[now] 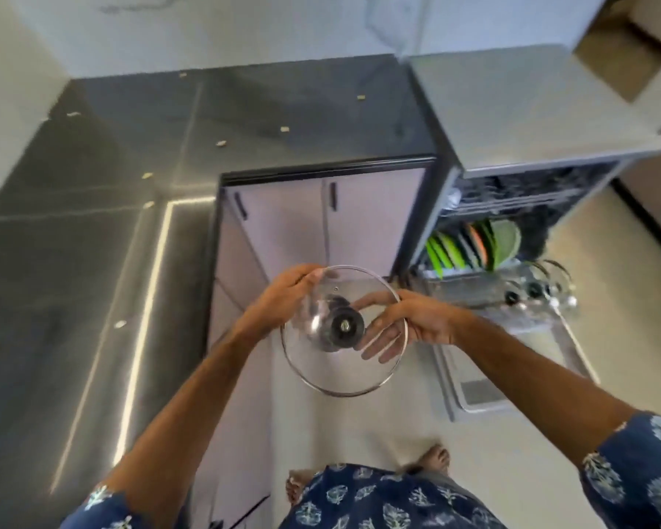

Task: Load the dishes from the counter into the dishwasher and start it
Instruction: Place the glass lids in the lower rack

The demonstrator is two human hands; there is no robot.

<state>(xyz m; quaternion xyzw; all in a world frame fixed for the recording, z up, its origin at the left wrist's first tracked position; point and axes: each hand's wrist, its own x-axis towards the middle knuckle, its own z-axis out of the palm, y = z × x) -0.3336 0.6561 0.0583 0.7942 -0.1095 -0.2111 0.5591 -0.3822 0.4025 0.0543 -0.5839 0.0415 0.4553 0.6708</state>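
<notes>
I hold a round glass lid (321, 376) with a black knob at waist height over the floor, tilted toward me. My left hand (283, 295) grips its upper left rim with curled fingers. My right hand (413, 322) reaches in from the right, and its straight, spread fingers show through the glass against the lid's far face. To the right stands the open dishwasher (512, 120). Its lower rack (470, 286) is pulled out. Upright in the rack are green and orange plates (474, 242) and other glass lids (542, 286).
The lowered dishwasher door (512, 379) lies flat over the floor at my right. A dark, glossy L-shaped counter (111, 223) with small crumbs fills the left and back. Pale cabinet doors (302, 219) face me. My bare feet (432, 458) stand on the light floor.
</notes>
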